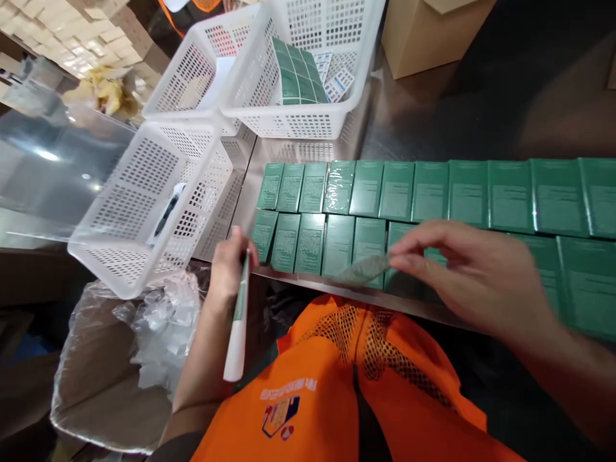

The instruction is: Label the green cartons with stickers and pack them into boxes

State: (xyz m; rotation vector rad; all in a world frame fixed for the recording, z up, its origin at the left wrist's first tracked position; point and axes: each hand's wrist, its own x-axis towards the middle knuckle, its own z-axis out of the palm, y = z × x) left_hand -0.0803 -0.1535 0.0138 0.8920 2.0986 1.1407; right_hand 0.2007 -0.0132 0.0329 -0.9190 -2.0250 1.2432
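My left hand (230, 262) is closed around a sheet of green stickers (237, 340), seen nearly edge-on with its white backing hanging below the table edge. Between thumb and fingertips, my right hand (476, 273) pinches a thin greenish sticker (368, 269), smeared by motion. The sticker hovers over the front row of green boxes (338, 244); whether it touches one I cannot tell. Behind it runs a back row of similar boxes (368, 187), one of them with a shiny, wrinkled clear wrap (339, 186). My right hand hides part of the front row.
A white basket (289, 119) holds more green sticker sheets (301, 74) and small printed labels. Another white basket (144, 186) with a dark pen-like item stands at left. Below it, a plastic-lined carton (101, 385) contains crumpled scraps. A cardboard box (423, 38) stands at the back.
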